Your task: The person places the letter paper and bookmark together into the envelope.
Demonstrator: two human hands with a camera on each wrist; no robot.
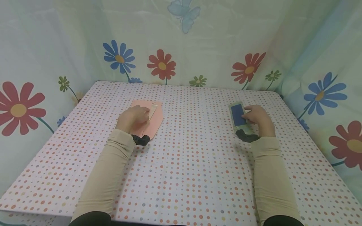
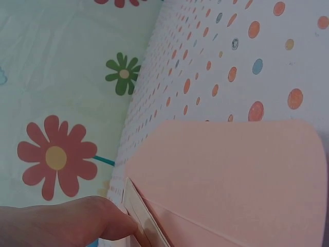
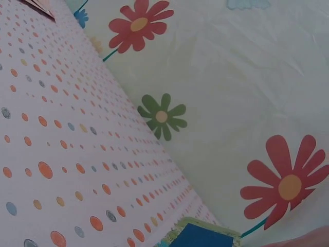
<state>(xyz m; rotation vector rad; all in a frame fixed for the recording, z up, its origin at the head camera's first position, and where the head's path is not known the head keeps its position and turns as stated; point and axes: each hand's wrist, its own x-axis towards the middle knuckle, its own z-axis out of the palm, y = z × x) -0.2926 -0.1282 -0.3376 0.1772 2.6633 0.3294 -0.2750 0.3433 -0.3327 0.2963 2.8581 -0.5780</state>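
Observation:
On the left of the table lies a pink envelope-like paper (image 1: 157, 121) with slanted corners. My left hand (image 1: 133, 116) is over it, and the thumb (image 2: 115, 221) presses a flat cream card-like piece (image 2: 146, 221) at the pink paper's edge. The left fingers behind this piece are hidden. To the right, my right hand (image 1: 258, 116) pinches the side of a small rectangular card (image 1: 237, 115) with a pale green border and a blue panel. In the right wrist view only the top of this card (image 3: 203, 236) shows, low in the frame.
A dotted cloth covers the table (image 1: 186, 150), which stretches between the two hands. Behind and at both sides hangs a pale curtain (image 1: 215, 40) printed with flowers. Dark wrist mounts (image 1: 140, 140) sit at both cuffs, close over the papers.

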